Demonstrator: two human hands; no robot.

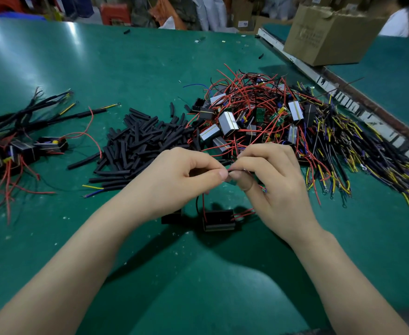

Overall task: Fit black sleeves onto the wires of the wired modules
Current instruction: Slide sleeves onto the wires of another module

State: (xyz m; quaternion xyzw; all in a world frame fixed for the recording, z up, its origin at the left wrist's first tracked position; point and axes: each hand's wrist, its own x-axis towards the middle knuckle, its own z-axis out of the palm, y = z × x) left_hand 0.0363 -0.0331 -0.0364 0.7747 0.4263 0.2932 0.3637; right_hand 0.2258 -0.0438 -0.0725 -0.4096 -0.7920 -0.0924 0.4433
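- A heap of sleeves (140,141) is placed at the middle of the tabletop (126,68).
- A pile of wired modules (259,117) is set just right of the heap, touching it.
- Sleeved modules (22,146) are laid at the far left, apart from the heap.
- A cardboard box (329,35) is set behind, at the far right.
- One module (219,220) is found nearest, below the left hand (181,180) and right hand (271,177).

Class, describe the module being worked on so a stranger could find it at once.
Start at the green table and find the two hands meeting near its middle. Just below them lies one black module with red wires rising to the fingers. It lies alone, apart from the tangled heap behind and the finished bunch far left.
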